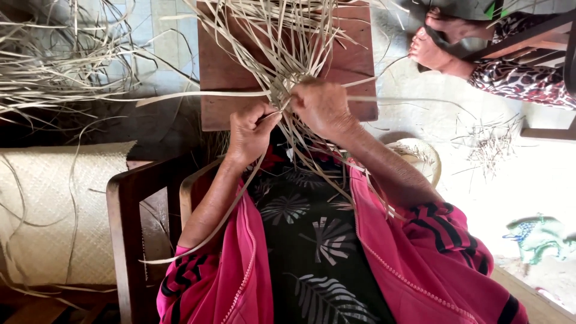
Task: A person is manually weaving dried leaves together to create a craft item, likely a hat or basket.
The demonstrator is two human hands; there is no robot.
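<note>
Head view: the woven strips [282, 90] are seen on the brown board [354, 66], just ahead of both hands. The left hand [251, 133] is closed, one strip pinched at the weave's near edge. The right hand [321, 108] is closed on the weave itself, and is the nearer grip. Loose strips are fanned away beyond the grips; one long strip runs crosswise.

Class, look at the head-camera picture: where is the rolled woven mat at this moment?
The rolled woven mat lies at the left edge of the head view, beside the wooden chair arm and below the loose pile of dry strips.
</note>
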